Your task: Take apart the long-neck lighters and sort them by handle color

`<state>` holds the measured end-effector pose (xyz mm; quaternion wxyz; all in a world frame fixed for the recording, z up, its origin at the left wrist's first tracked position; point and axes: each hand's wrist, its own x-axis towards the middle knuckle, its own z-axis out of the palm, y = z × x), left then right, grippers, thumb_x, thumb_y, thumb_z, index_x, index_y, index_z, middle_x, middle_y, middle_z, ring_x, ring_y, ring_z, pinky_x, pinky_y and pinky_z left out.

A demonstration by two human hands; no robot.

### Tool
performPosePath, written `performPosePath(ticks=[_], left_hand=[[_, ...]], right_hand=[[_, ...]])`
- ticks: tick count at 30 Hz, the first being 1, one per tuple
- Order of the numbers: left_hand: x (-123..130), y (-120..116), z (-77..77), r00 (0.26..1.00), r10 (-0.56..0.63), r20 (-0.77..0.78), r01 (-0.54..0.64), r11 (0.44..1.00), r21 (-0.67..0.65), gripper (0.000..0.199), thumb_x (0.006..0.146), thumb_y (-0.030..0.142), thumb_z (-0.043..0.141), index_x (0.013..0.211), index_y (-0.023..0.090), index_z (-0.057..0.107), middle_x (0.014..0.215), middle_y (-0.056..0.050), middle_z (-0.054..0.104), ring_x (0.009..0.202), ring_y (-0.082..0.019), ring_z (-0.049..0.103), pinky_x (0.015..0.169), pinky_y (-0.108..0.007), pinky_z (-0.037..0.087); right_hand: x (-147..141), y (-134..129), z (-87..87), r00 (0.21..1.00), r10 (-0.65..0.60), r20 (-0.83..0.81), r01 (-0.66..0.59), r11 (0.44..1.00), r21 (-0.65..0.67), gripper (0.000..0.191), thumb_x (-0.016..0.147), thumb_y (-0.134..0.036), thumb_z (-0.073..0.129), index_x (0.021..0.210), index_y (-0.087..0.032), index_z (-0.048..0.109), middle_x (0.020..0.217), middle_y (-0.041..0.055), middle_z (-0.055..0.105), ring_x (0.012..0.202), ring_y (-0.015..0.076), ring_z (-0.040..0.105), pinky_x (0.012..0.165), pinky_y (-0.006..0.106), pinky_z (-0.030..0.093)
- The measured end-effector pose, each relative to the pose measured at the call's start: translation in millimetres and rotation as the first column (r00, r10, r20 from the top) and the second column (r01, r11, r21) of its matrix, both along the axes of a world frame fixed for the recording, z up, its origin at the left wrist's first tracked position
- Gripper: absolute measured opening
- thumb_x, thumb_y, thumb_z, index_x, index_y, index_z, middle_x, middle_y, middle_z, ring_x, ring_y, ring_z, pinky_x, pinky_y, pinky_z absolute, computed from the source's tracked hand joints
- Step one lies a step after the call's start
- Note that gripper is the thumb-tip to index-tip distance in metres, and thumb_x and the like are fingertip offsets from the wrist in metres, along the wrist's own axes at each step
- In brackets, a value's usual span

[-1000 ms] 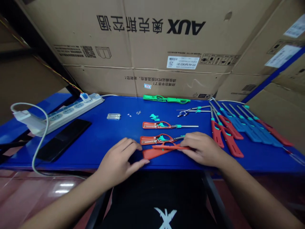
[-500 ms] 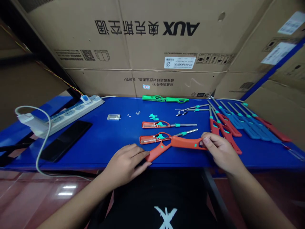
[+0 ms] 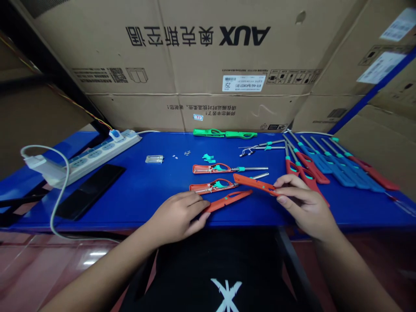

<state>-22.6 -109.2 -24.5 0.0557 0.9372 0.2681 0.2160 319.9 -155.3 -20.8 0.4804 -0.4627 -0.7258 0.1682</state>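
Note:
My left hand (image 3: 182,215) pinches one end of an orange lighter shell half (image 3: 227,200) just above the table's front edge. A second orange shell half (image 3: 251,182) is held at its loop end by my right hand (image 3: 305,206), its other end pointing left. Behind them lie two opened lighters, the nearer one (image 3: 204,187) and the farther one (image 3: 211,169), each an orange half shell with a clear tank, a teal trigger and a metal tube. The held shell half partly covers the nearer lighter's tube.
Red and blue lighters (image 3: 351,171) lie in a row at right. Green shell halves (image 3: 224,133) rest by the cardboard (image 3: 195,65). Teal parts (image 3: 208,158), clear tanks (image 3: 154,159) and metal tubes (image 3: 269,147) sit mid-table. A phone (image 3: 92,190) and power strip (image 3: 97,151) are at left.
The left shell half has swung so its free end points right. The right one has tilted, its left end rising. Both hands keep their hold.

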Motion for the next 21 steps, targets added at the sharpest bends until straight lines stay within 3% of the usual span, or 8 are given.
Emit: performPosePath(ticks=[3, 6, 10, 14, 17, 21], left_hand=[[-3, 7, -0.6, 0.999, -0.036, 0.038, 0.035, 0.999, 0.020, 0.027, 0.101, 0.023, 0.049, 0.119, 0.017, 0.067, 0.108, -0.010, 0.075, 0.097, -0.021, 0.072, 0.089, -0.039, 0.060], [-1, 11, -0.5, 0.995, -0.008, 0.099, 0.009, 1.000, -0.002, 0.028, 0.101, 0.019, 0.047, 0.122, 0.015, 0.065, 0.106, -0.009, 0.076, 0.092, -0.018, 0.073, 0.084, -0.035, 0.061], [3, 13, -5.0, 1.000, 0.004, 0.024, -0.005, 0.999, 0.052, 0.026, 0.100, 0.017, 0.046, 0.113, 0.011, 0.068, 0.094, -0.011, 0.075, 0.084, -0.021, 0.070, 0.077, -0.038, 0.061], [2, 13, -7.4, 0.998, 0.058, 0.033, -0.058, 0.998, -0.006, 0.029, 0.101, 0.016, 0.044, 0.118, 0.013, 0.067, 0.095, -0.009, 0.072, 0.084, -0.019, 0.068, 0.077, -0.035, 0.060], [-2, 12, 1.6, 0.985, 0.125, 0.116, -0.117, 0.991, -0.072, 0.031, 0.102, 0.018, 0.043, 0.124, 0.016, 0.065, 0.100, -0.008, 0.072, 0.087, -0.017, 0.067, 0.079, -0.033, 0.058], [-6, 10, 20.0, 0.995, 0.077, 0.070, -0.065, 0.986, -0.155, 0.031, 0.101, 0.033, 0.053, 0.126, 0.020, 0.065, 0.112, -0.008, 0.070, 0.100, -0.020, 0.065, 0.089, -0.036, 0.056]], right_hand=[[-2, -3, -1.7, 0.994, 0.033, 0.101, -0.036, 0.999, 0.032, 0.013, 0.090, -0.026, 0.070, 0.099, -0.030, 0.079, 0.106, 0.0062, 0.064, 0.098, 0.0208, 0.065, 0.086, 0.036, 0.056], [-9, -2, -2.8, 0.969, 0.105, 0.222, -0.119, 0.991, 0.053, 0.016, 0.089, -0.023, 0.071, 0.101, -0.030, 0.079, 0.110, 0.0067, 0.064, 0.103, 0.0216, 0.063, 0.088, 0.038, 0.055], [-21, 4, -4.3, 0.914, 0.154, 0.376, -0.196, 0.978, 0.076, 0.016, 0.090, -0.024, 0.071, 0.102, -0.031, 0.080, 0.115, 0.0083, 0.064, 0.109, 0.0246, 0.060, 0.092, 0.047, 0.052], [-31, 10, -5.6, 0.876, 0.166, 0.453, -0.194, 0.981, 0.017, 0.015, 0.092, -0.028, 0.070, 0.102, -0.032, 0.080, 0.122, 0.0088, 0.062, 0.117, 0.0274, 0.055, 0.099, 0.054, 0.046], [-37, 13, -5.4, 0.859, 0.191, 0.476, -0.197, 0.980, -0.038, 0.017, 0.092, -0.030, 0.069, 0.104, -0.034, 0.080, 0.127, 0.0076, 0.061, 0.121, 0.0275, 0.053, 0.103, 0.056, 0.043], [-44, 18, -5.4, 0.847, 0.222, 0.484, -0.212, 0.974, -0.076, 0.017, 0.094, -0.032, 0.067, 0.106, -0.035, 0.079, 0.129, 0.0071, 0.061, 0.124, 0.0269, 0.052, 0.105, 0.055, 0.042]])
